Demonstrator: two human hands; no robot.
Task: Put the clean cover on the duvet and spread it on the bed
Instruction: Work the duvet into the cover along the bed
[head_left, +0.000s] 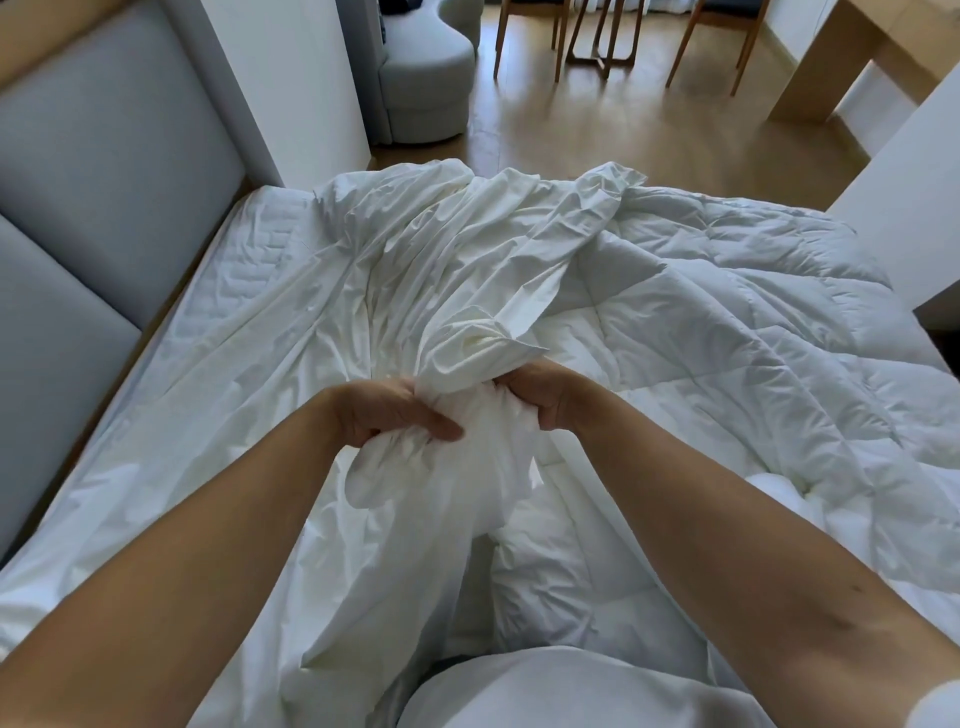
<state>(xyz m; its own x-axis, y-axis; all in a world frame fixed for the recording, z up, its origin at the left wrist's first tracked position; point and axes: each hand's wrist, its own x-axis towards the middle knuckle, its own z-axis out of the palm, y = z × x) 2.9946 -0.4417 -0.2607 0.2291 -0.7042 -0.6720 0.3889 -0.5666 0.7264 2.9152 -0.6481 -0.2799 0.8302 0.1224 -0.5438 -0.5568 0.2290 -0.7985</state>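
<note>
Over a white shirt (519, 696), the bunched cover (441, 260) was gripped by left hand (384, 410) and right hand (550, 395), nearly touching, its length stretched ahead, duvet (727, 312) rightward.

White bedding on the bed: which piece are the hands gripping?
The thin, creased duvet cover, bunched in the left hand and right hand; the quilted duvet lies ungripped to its right.
</note>
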